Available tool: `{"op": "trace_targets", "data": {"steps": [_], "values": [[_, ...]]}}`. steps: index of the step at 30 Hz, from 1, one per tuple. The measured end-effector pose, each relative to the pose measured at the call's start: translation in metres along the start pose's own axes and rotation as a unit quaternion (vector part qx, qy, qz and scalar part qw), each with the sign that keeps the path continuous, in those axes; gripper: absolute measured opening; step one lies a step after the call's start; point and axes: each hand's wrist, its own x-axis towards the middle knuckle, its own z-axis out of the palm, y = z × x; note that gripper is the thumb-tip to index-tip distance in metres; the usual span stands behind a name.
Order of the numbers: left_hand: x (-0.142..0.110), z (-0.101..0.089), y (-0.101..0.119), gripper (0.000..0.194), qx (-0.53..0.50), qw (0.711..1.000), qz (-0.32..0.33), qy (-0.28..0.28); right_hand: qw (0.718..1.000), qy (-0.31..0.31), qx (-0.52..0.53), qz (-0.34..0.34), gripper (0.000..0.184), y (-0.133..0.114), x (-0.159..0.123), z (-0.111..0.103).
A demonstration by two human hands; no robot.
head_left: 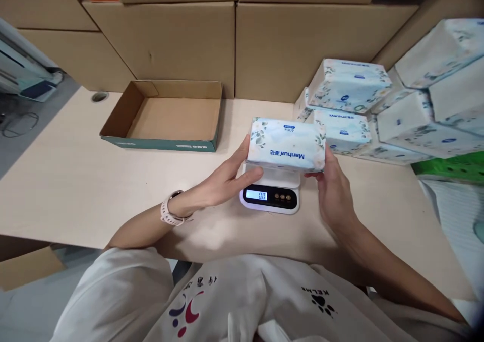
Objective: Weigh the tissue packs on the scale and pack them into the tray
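Note:
A pack of tissues, white and pale blue with a floral print, is held between my two hands just above a small white digital scale. My left hand presses on the pack's left side, its thumb stretched along the front lower edge. On the opposite side, the fingers of my right hand curl under the right end. The scale's lit display reads 0.0, and the pack hides most of its weighing plate.
Left of the scale lies a shallow open cardboard tray with a green outside. More tissue packs are stacked at the right. Large cardboard boxes form a wall along the back of the table. A round cable hole is at the back left.

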Motion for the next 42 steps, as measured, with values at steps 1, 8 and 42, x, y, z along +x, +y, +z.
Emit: {"op": "trace_targets", "data": {"steps": [1, 8, 42], "values": [[0.0, 0.001, -0.004, 0.091, -0.006, 1.0, -0.006, 0.002, 1.0, -0.008, 0.019, 0.021, 0.059, -0.002, -0.001, -0.001], [0.001, 0.012, -0.023, 0.089, -0.038, 0.998, -0.036, 0.021, 0.984, -0.009, 0.082, 0.159, 0.067, -0.014, 0.008, -0.001], [-0.006, -0.007, -0.078, 0.02, -0.232, 0.9, -0.147, 0.339, 0.966, 0.13, 0.143, 0.174, 0.062, 0.038, -0.012, 0.006]]}}
